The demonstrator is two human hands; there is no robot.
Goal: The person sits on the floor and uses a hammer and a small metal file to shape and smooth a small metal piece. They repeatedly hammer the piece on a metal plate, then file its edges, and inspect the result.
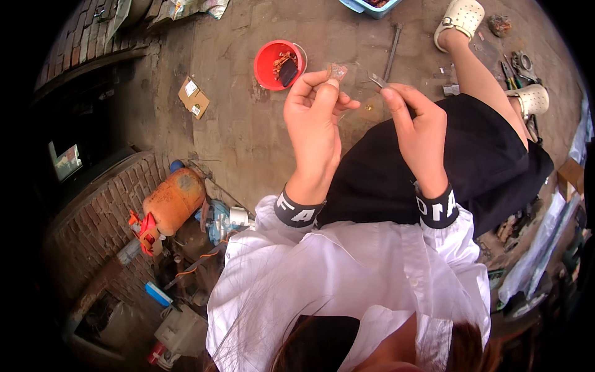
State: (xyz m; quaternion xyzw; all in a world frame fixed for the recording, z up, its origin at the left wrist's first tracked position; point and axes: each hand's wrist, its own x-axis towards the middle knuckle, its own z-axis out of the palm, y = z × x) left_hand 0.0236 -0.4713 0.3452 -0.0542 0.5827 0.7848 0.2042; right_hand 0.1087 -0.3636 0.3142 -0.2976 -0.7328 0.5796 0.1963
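A white shirt [347, 266] is nearest, then, well in from the floor's [238, 146] left edge, stands a red bucket [263, 62], right of which the raised left hand [316, 118] tightly pinches a small clear piece [338, 70] and the right hand [423, 121], fingertips likewise closed, grips a metal tool [375, 79].

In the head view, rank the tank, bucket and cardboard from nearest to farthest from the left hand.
1. Bucket: just up and left of the left hand.
2. Cardboard: farther left, past the bucket.
3. Tank: lower left in the picture.
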